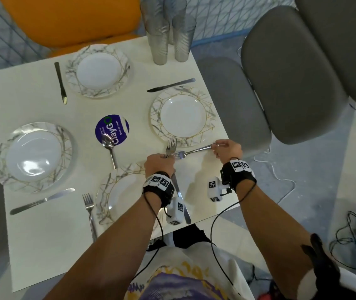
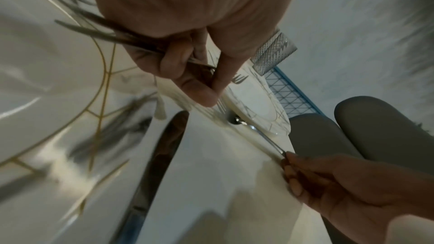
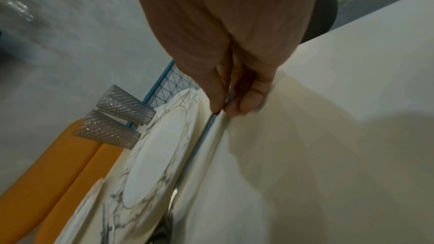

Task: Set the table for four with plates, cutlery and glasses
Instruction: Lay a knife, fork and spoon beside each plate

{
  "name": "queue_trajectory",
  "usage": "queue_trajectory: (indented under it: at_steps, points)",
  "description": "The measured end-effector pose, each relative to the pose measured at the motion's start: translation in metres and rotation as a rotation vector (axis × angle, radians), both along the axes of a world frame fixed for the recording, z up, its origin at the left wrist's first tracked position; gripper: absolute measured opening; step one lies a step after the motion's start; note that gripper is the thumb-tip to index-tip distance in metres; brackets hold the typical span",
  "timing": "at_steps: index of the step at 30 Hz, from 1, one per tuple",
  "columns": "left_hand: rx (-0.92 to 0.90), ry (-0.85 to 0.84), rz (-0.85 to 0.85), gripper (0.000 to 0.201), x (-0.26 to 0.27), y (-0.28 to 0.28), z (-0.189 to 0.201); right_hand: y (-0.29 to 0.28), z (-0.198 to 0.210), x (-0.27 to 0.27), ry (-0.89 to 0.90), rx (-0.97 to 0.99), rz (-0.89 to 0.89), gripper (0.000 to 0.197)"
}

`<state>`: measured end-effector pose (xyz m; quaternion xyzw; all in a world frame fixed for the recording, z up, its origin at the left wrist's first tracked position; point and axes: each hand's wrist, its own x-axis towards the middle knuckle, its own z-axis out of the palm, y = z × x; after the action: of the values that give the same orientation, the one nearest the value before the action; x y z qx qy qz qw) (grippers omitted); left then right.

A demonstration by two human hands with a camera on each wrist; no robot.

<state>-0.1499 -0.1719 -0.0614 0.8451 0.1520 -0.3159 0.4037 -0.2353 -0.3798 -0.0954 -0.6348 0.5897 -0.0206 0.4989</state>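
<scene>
Four marble-rimmed plates lie on the white table [image 1: 43, 245]: far [image 1: 99, 70], right [image 1: 183, 116], left [image 1: 33, 156] and near [image 1: 121, 191]. My right hand [image 1: 226, 148] pinches the handle end of a fork [image 1: 196, 150] that lies along the near rim of the right plate; the pinch shows in the right wrist view [image 3: 234, 99]. My left hand [image 1: 159, 160] grips another fork [image 1: 171, 146] by its handle, tines pointing away, and the two forks' tines cross. In the left wrist view the left hand's [image 2: 187, 73] fingers curl around dark cutlery handles [image 2: 131, 42].
Knives lie by the far [image 1: 60, 83], right [image 1: 170, 85], left [image 1: 42, 201] and near [image 1: 180, 198] plates. A fork [image 1: 89, 211] lies left of the near plate. A spoon [image 1: 110, 148] rests on a purple sticker [image 1: 112, 128]. Stacked glasses [image 1: 159, 40] stand at the far edge. Orange [image 1: 69, 18] and grey [image 1: 291, 83] chairs surround the table.
</scene>
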Motion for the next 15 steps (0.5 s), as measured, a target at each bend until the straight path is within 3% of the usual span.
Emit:
queue_trajectory:
  at_steps: [5, 15]
  points:
    - [-0.012, 0.026, 0.073, 0.009, -0.007, -0.009, -0.008, -0.001, 0.008, 0.002, 0.075, -0.112, 0.074, 0.024]
    - [-0.027, 0.047, 0.121, 0.013, -0.007, -0.012, -0.017, 0.002, -0.001, 0.007, 0.082, -0.196, 0.058, 0.025]
